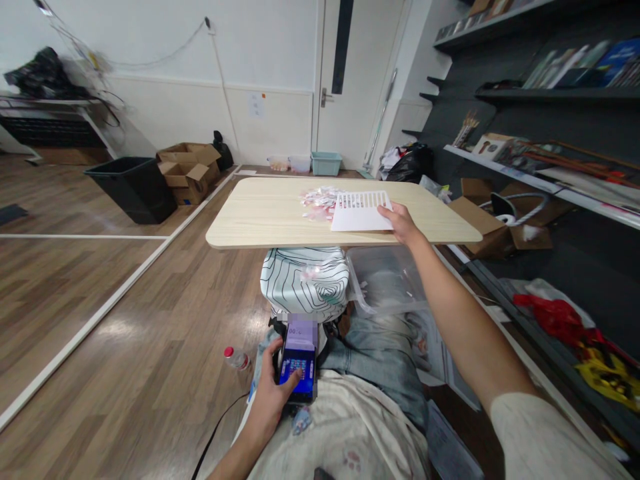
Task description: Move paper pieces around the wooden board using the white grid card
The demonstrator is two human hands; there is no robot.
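Note:
My left hand [276, 381] is closed round a phone [299, 365] above my lap, its thumb resting on the lit screen. Over the right half of the small table, my right hand [399, 221] grips the right edge of a white sheet [355, 219] with a row of slots along its far side. The thumb lies on top of the sheet; the other fingers are mostly hidden beneath. Just behind and left of the sheet is a pile of small white and pink pieces [320, 200], too small to name, lying on the pale wooden tabletop [260, 213].
Below the table are a patterned bag [300, 280] and a clear plastic bin [383, 287]. A red-capped bottle [237, 358] is on the floor to the left. Farther off stand a black trash bin [135, 190] and cardboard boxes [187, 170]. Shelves [550, 187] line the right.

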